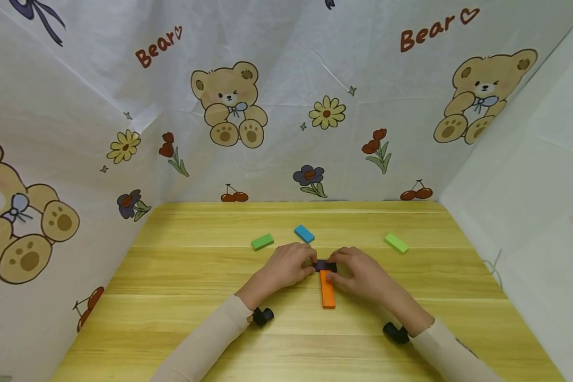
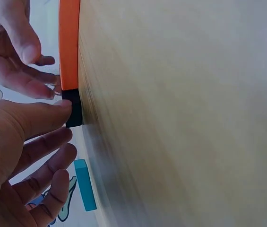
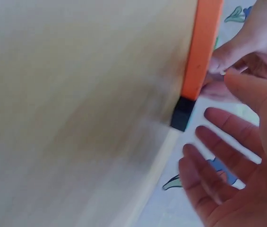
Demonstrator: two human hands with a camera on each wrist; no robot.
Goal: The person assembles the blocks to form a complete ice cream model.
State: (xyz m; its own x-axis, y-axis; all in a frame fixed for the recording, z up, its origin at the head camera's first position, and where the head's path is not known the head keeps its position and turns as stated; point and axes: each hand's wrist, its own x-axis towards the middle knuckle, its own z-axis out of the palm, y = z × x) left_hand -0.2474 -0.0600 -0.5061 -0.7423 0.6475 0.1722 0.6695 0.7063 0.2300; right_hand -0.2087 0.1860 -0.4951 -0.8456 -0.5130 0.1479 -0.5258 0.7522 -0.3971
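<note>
A long orange block [image 1: 328, 294] lies lengthwise on the table. Across its far end sits a black block [image 1: 326, 267], the two touching to form a T. My left hand [image 1: 292, 263] pinches the black block's left end between thumb and forefinger; the left wrist view shows the thumb [image 2: 60, 111] against it, with the other fingers loosely bent. At the right end is my right hand [image 1: 363, 271], its forefinger near the black block and its thumb by the orange one. In the right wrist view its fingers [image 3: 225, 151] are spread and relaxed, gripping nothing.
Beyond my hands lie a green block [image 1: 262, 242] and a blue block [image 1: 304, 234]. Farther right is a light green block [image 1: 396, 243]. A bear-print cloth [image 1: 277, 170] stands behind the wooden table [image 1: 196, 329], and a thin cable [image 1: 495, 268] hangs at its right edge.
</note>
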